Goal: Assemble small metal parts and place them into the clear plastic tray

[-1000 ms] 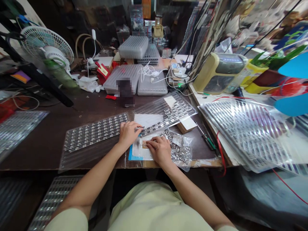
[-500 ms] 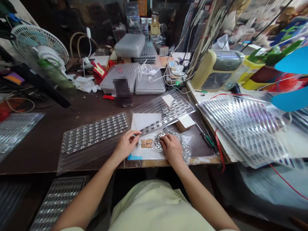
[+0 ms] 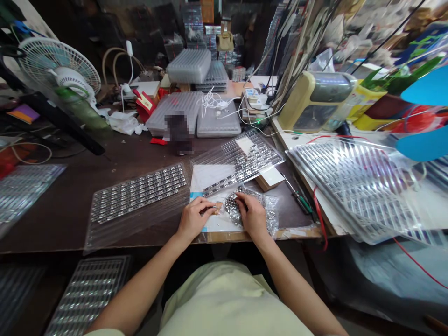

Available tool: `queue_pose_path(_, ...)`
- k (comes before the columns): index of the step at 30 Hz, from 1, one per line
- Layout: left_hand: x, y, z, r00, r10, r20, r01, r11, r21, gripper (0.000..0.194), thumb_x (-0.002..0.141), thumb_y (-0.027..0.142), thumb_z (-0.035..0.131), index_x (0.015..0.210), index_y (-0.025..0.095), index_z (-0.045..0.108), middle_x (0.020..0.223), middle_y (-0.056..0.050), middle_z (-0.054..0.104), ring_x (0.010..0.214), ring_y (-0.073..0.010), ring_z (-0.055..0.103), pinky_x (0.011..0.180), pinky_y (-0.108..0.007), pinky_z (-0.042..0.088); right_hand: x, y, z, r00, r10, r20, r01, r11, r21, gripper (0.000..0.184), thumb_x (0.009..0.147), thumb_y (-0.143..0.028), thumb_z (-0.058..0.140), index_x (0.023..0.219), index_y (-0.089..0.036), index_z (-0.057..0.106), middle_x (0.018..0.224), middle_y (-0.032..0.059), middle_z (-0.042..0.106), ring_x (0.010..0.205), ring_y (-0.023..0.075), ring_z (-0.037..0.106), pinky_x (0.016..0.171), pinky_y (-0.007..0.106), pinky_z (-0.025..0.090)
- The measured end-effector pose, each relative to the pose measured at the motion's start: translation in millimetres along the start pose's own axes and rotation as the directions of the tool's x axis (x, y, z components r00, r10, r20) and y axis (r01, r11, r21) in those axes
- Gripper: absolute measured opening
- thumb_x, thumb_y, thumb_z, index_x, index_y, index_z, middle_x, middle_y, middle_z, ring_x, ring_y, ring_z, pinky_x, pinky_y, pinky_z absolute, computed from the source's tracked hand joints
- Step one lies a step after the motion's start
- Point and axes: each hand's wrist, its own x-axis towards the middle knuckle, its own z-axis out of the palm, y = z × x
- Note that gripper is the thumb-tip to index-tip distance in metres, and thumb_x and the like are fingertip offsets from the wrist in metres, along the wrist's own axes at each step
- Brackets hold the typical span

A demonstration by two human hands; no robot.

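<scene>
We sit at a dark brown worktop (image 3: 52,214) with both bare hands close together in front of us. Our left hand (image 3: 194,219) rests on a white paper sheet (image 3: 213,224), its fingers (image 3: 210,210) lying nearly flat and close together, reaching towards a small tan square pad (image 3: 219,207). We cannot tell whether they pinch anything. Our right hand (image 3: 252,215) is arched over a heap of small silver metal parts (image 3: 233,205), its fingers (image 3: 241,198) curled down and bunched onto the pile. Whether they pinch a piece is hidden from view.

The heap sits at the mouth of a crumpled clear plastic bag (image 3: 271,219), which holds more loose parts. To our left, a long clear plastic tray (image 3: 138,192) shows silver parts along all its visible rows. Above the paper, a second clear plastic tray (image 3: 241,163) carries parts in several rows, though glare hides how many of its pockets are filled. A tall stack of clear trays (image 3: 353,186) on our right also shows rows of silver parts. So a good number of parts lie in rows, while the loose heap and bagged parts remain unplaced.
</scene>
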Motion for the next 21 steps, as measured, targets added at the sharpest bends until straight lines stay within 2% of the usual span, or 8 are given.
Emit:
queue_pose_path(8, 1, 2, 0.7, 1.000, 0.008, 0.022, -0.009, 0.998, 0.065, 0.013, 0.083, 0.027, 0.064, 0.092, 0.023, 0.073, 0.085, -0.003, 0.066, 0.075, -0.0142, 0.061, 0.066, -0.026, 0.048, 2, -6, -2, 0.999, -0.039, 0.036, 0.039, 0.999, 0.007, 0.023, 0.093, -0.022, 0.044, 0.099, -0.021, 0.066, 0.093, 0.0061, 0.070, 0.087, 0.0185, 0.064, 0.079, 0.032, 0.050)
queue_pose_path(13, 1, 1, 1.0, 0.999, -0.003, 0.035, 0.001, 0.999, 0.051, 0.012, 0.082, 0.024, 0.063, 0.091, 0.023, 0.072, 0.085, -0.003, 0.066, 0.077, -0.0152, 0.062, 0.069, -0.027, 0.049, 6, -22, 5, 0.988, -0.039, 0.151, 0.049, 0.997, -0.065, 0.014, 0.090, -0.029, 0.055, 0.087, -0.023, 0.068, 0.081, 0.0020, 0.070, 0.077, 0.0165, 0.062, 0.071, 0.029, 0.044)
queue_pose_path(18, 1, -2, -1.4, 0.984, -0.084, -0.158, 0.071, 0.994, -0.086, 0.011, 0.083, 0.023, 0.061, 0.088, 0.020, 0.071, 0.088, -0.004, 0.067, 0.079, -0.0152, 0.063, 0.068, -0.025, 0.051, 7, -35, 23, 0.977, -0.101, 0.187, 0.126, 0.984, -0.129, 0.010, 0.084, -0.036, 0.065, 0.082, -0.028, 0.072, 0.088, 0.0002, 0.070, 0.082, 0.0177, 0.055, 0.073, 0.033, 0.034)
queue_pose_path(21, 2, -3, -2.3, 0.978, -0.099, -0.183, 0.081, 0.991, -0.102, 0.012, 0.083, 0.024, 0.061, 0.088, 0.020, 0.071, 0.089, -0.005, 0.067, 0.079, -0.0149, 0.063, 0.065, -0.024, 0.051, 5, -39, 30, 0.976, -0.104, 0.193, 0.134, 0.980, -0.147, 0.009, 0.084, -0.036, 0.065, 0.085, -0.031, 0.073, 0.089, -0.0006, 0.069, 0.083, 0.0181, 0.052, 0.073, 0.034, 0.032)
